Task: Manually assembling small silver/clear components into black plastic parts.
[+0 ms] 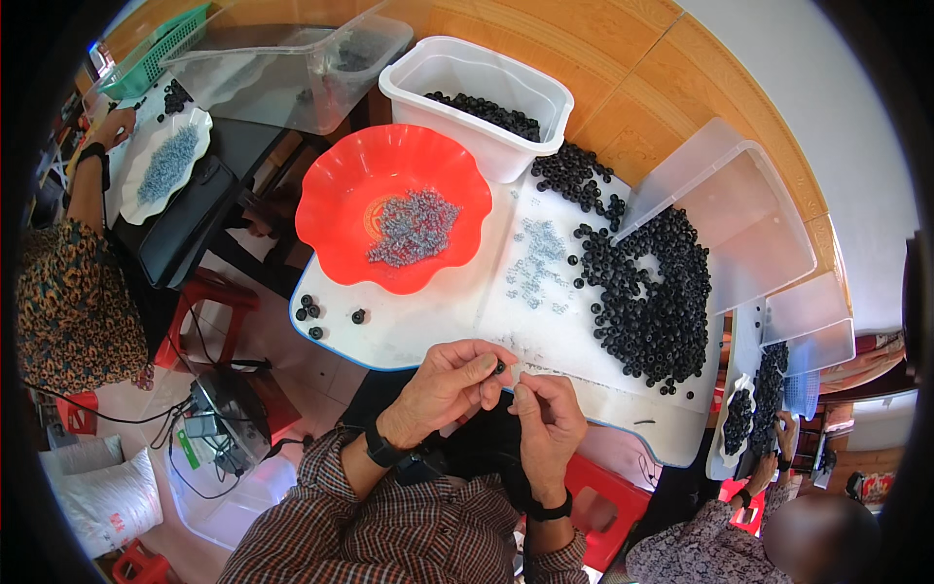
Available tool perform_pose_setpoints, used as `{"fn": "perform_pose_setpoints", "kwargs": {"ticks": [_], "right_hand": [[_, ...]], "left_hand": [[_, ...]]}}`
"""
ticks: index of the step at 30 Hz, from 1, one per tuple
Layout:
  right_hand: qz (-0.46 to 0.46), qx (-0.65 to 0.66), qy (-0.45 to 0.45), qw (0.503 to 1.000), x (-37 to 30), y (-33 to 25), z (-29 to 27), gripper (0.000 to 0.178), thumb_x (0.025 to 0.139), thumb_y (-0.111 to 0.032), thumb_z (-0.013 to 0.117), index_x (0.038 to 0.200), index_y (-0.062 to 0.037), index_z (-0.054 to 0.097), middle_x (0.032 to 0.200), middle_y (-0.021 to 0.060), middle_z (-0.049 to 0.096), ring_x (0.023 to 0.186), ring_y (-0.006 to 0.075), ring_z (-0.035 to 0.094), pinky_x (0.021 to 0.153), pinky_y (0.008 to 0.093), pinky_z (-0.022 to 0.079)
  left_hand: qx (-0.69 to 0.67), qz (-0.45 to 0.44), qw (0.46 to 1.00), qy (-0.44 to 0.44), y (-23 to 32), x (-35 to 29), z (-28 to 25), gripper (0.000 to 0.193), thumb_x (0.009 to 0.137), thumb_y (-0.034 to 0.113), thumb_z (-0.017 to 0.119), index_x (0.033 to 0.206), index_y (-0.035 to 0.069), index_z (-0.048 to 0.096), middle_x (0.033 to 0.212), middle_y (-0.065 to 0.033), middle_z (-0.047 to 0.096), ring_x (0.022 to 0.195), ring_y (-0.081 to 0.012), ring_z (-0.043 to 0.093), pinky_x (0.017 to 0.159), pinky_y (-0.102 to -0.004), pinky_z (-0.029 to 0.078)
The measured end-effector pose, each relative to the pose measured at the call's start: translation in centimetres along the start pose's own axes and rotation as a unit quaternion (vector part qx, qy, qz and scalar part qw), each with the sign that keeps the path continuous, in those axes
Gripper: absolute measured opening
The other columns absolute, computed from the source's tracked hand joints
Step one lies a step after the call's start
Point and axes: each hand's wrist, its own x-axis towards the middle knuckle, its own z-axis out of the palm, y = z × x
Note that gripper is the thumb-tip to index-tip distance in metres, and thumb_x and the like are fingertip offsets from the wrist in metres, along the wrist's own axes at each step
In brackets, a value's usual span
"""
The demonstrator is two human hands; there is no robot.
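Note:
Over the near edge of the white table [409,331], my left hand [438,387] pinches a small round black part [500,368] between thumb and fingertips. Close beside it, my right hand [548,423] is closed at the fingertips near a tiny pale piece, too small to name. A heap of matching black parts [662,302] covers the table's right side. Small clear pieces [537,261] lie scattered left of that heap. More grey-clear pieces [413,229] fill the middle of a scalloped red bowl [331,195]. Several black parts [309,310] sit at the table's left corner.
A white tub [448,131] of black parts stands at the back. A clear bin [730,214] lies tipped behind the heap. Co-workers' hands work at left [115,127] and right [784,433]. Red stools [608,506] stand below.

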Motion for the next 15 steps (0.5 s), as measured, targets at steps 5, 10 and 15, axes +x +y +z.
{"fn": "perform_pose_setpoints", "kwargs": {"ticks": [5, 10, 15], "right_hand": [[-0.003, 0.005, 0.018, 1.000, 0.0, 0.3, 0.2, 0.014, 0.086, 0.003, 0.067, 0.101, 0.0014, 0.067, 0.089, 0.0058, 0.061, 0.068, 0.0082, 0.057, 0.059, 0.0208, 0.045], [-0.007, 0.006, 0.012, 1.000, 0.2, 0.4, 0.1, 0.014, 0.087, 0.003, 0.067, 0.100, 0.0015, 0.067, 0.087, 0.0056, 0.060, 0.067, 0.0084, 0.057, 0.059, 0.0209, 0.045], [-0.006, -0.006, -0.016, 1.000, 0.4, 0.4, -0.3, 0.013, 0.088, 0.003, 0.064, 0.101, 0.0033, 0.065, 0.093, 0.0054, 0.059, 0.070, 0.0089, 0.058, 0.061, 0.0208, 0.050]], "left_hand": [[-0.014, 0.011, 1.000, -0.009, 0.0, 0.1, -0.1, 0.028, 0.098, 0.014, 0.055, 0.116, -0.007, 0.060, 0.093, -0.0126, 0.065, 0.070, -0.0129, 0.062, 0.064, -0.0264, 0.055], [-0.033, 0.024, 0.999, -0.029, 0.2, 0.5, 0.5, 0.030, 0.099, 0.016, 0.054, 0.118, -0.006, 0.059, 0.092, -0.0114, 0.064, 0.074, -0.0133, 0.062, 0.064, -0.0275, 0.055], [-0.074, 0.017, 0.997, -0.005, 0.5, 1.0, 1.4, 0.031, 0.099, 0.018, 0.054, 0.118, -0.006, 0.060, 0.088, -0.0090, 0.063, 0.071, -0.0124, 0.060, 0.062, -0.0263, 0.054]]}}
